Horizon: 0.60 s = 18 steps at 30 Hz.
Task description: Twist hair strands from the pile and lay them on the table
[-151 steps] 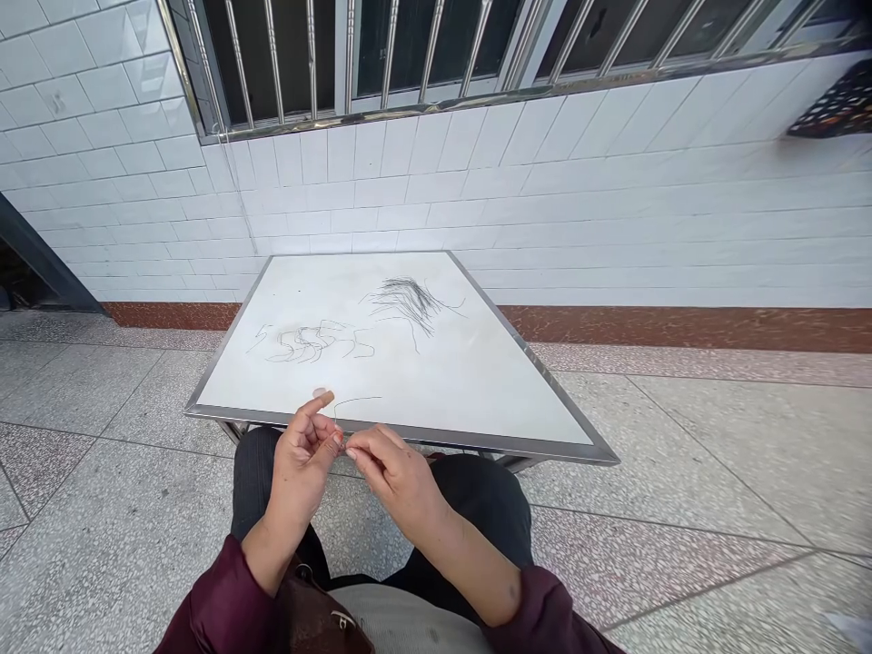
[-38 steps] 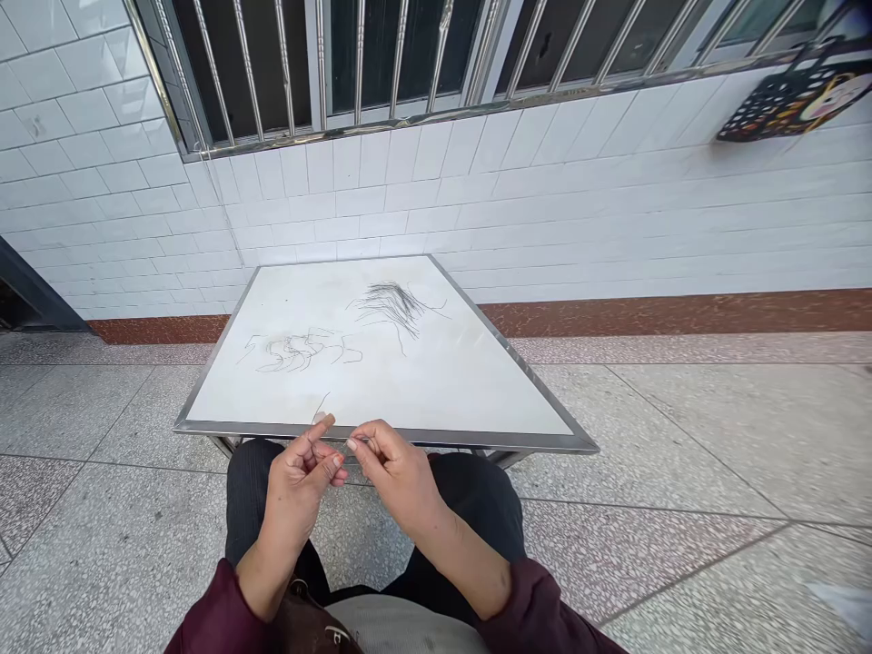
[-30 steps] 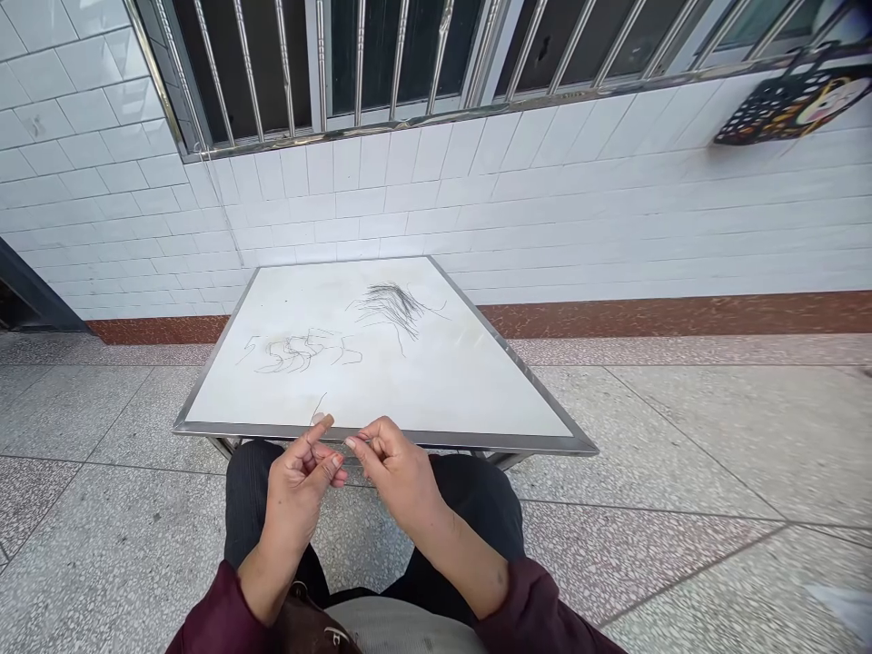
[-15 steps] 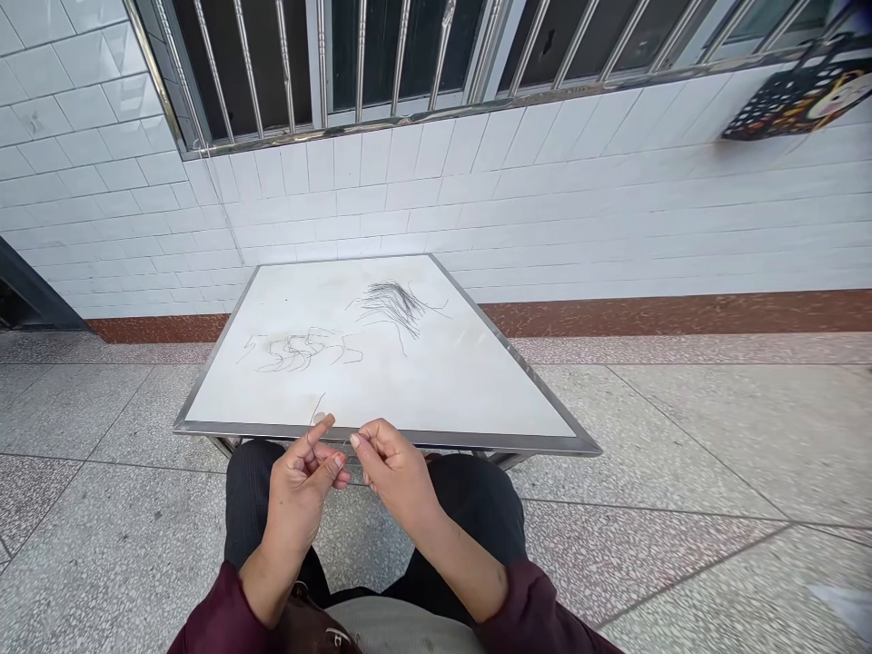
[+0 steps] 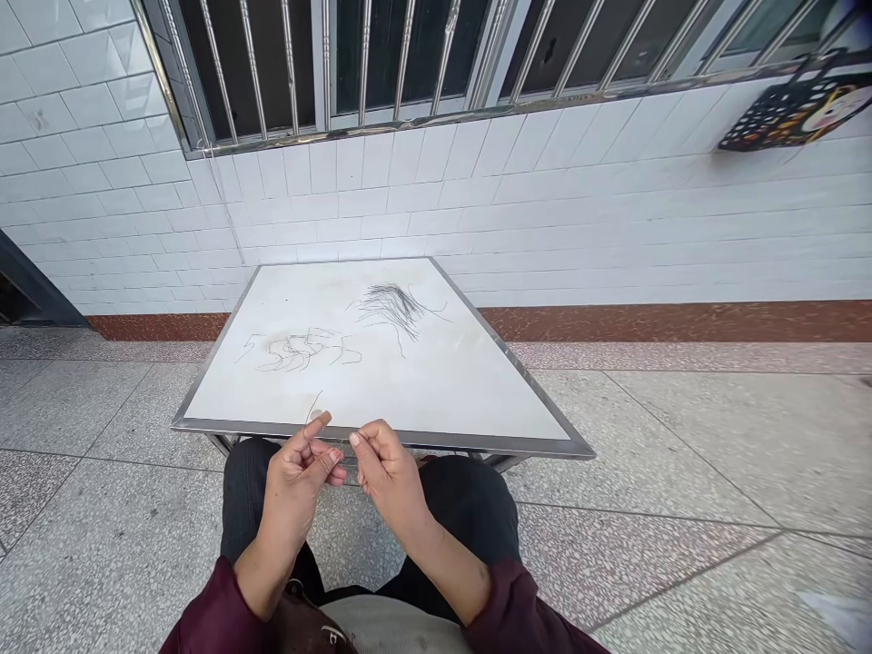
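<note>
Over the near edge of the white table [image 5: 436,391], my left hand [image 5: 292,477] pinches a thin dark strand [image 5: 313,402] whose free end sticks up past the index fingertip. A tan covering shows on that fingertip. My right hand [image 5: 388,472] is closed in a pinch just to the right, apparently on the other end of the same strand; the part between the hands is too fine to see well. On the tabletop lie a dense bundle of straight dark strands [image 5: 395,304] and, to its left, a looser group of bent strands [image 5: 300,350]. Whether they are wire or hair, I cannot tell.
The table has a grey metal rim [image 5: 545,445] and stands near a white tiled wall [image 5: 613,218] with a barred window [image 5: 381,54]. A patterned bag [image 5: 783,113] hangs at the right. My knees are under the table's near edge.
My hands have shifted slightly left with the strand between them, and the left fingers have moved a little. The strands on the table lie as before.
</note>
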Tool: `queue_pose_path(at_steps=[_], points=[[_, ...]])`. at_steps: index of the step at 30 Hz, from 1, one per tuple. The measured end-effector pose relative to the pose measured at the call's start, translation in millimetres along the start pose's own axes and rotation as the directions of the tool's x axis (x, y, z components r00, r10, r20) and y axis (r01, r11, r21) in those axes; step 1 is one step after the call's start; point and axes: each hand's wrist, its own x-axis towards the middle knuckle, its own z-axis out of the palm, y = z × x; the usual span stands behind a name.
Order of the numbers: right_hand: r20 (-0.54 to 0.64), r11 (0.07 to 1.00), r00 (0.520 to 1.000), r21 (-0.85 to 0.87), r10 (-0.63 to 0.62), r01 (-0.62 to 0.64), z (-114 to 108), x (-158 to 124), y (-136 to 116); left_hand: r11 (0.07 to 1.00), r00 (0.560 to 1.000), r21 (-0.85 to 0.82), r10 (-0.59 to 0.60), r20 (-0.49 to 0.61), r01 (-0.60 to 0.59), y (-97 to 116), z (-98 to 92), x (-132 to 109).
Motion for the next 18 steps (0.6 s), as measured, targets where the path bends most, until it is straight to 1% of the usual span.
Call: queue_pose_path(at_steps=[4, 5, 8, 11, 13, 15, 18], points=[[0.0, 1.0, 1.0, 0.019, 0.0, 0.0, 0, -1, 3, 1.0, 1.0, 0.005, -0.018, 0.011, 0.018, 1, -1.9, 1], [0.024, 1.0, 1.0, 0.014, 0.009, -0.01, -2, -1, 3, 1.0, 1.0, 0.01, -0.025, 0.018, 0.025, 2, -3.0, 2], [0.144, 1.0, 0.989, -0.018, 0.02, -0.017, -11, 0, 1, 0.999, 0.997, 0.014, -0.042, 0.063, 0.041, 5, -8.9, 4], [0.196, 1.0, 0.98, -0.003, 0.028, -0.028, -22, 2, -1, 0.998, 0.991, 0.026, -0.065, 0.121, 0.062, 10, -17.1, 5], [0.23, 0.994, 0.971, 0.062, 0.071, -0.087, -27, 3, -3, 0.996, 0.985, 0.042, -0.087, 0.151, 0.082, 12, -22.2, 6], [0.284, 0.976, 0.951, 0.136, 0.125, -0.169, -29, 3, -5, 0.994, 0.978, 0.058, -0.107, 0.181, 0.098, 13, -25.9, 6], [0.341, 0.945, 0.919, 0.182, 0.198, -0.271, -28, 2, -8, 0.993, 0.969, 0.059, -0.111, 0.223, 0.1, 13, -28.9, 7]])
